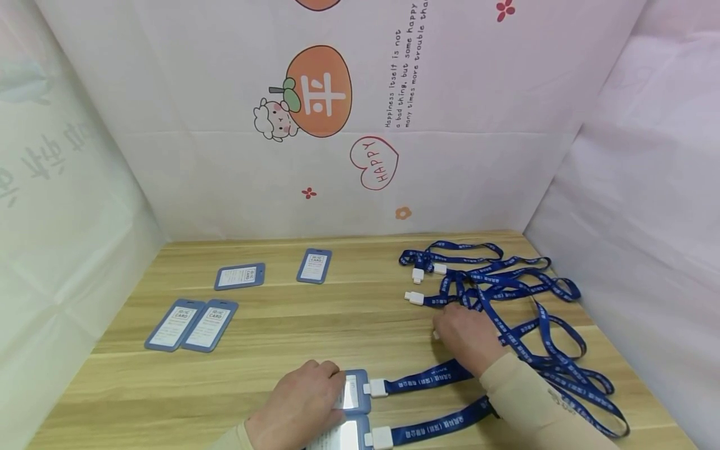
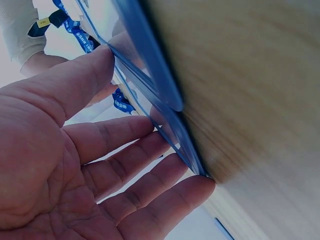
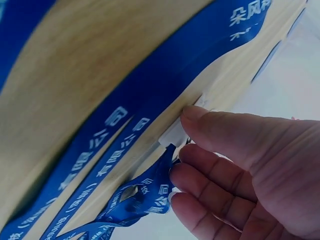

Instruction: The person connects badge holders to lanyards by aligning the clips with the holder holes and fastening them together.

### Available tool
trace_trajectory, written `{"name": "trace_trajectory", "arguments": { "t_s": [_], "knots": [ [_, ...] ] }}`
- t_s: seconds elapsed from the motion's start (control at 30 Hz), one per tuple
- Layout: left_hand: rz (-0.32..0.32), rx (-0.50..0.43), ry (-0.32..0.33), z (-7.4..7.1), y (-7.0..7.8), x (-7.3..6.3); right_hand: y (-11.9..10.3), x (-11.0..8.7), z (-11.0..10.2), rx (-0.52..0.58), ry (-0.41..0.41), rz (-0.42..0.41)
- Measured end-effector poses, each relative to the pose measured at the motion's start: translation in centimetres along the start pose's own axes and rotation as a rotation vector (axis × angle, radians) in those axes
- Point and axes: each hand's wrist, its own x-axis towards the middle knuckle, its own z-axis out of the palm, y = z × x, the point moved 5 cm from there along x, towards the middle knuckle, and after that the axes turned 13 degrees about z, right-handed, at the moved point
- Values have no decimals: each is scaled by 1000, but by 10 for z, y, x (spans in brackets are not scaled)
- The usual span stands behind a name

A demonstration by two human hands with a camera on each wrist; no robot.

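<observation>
My left hand (image 1: 304, 403) lies over two blue badge holders at the front. Its fairly straight fingers (image 2: 145, 165) touch the edge of the upper badge holder (image 1: 360, 400), and its thumb lies at the lower badge holder (image 1: 351, 434). Both holders are joined by white clips to blue lanyards running right, under my right forearm. Among the lanyards on the right, my right hand (image 1: 469, 334) pinches a lanyard by its white clip (image 3: 174, 134) between thumb and curled fingers. The blue strap (image 3: 162, 182) of that lanyard bunches below the clip.
Four loose badge holders lie at the left and back: a side-by-side pair (image 1: 174, 325), one turned sideways (image 1: 225, 279) and one by itself (image 1: 313, 267). More blue lanyards (image 1: 506, 275) tangle at the back right. Printed white cloth walls (image 1: 225, 187) enclose the wooden table (image 1: 315, 325).
</observation>
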Motion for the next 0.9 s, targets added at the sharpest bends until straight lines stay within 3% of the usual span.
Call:
{"name": "trace_trajectory", "arguments": {
  "t_s": [0.23,0.43,0.9],
  "knots": [
    [1,-1,2,0,0,-1,-8,-2,-3,1,-63,-39],
    [9,19,6,0,1,-1,-13,-4,-5,-16,-59,-73],
    [8,29,6,-1,1,-1,-28,-5,-7,55,-154,-55]
  ]
}}
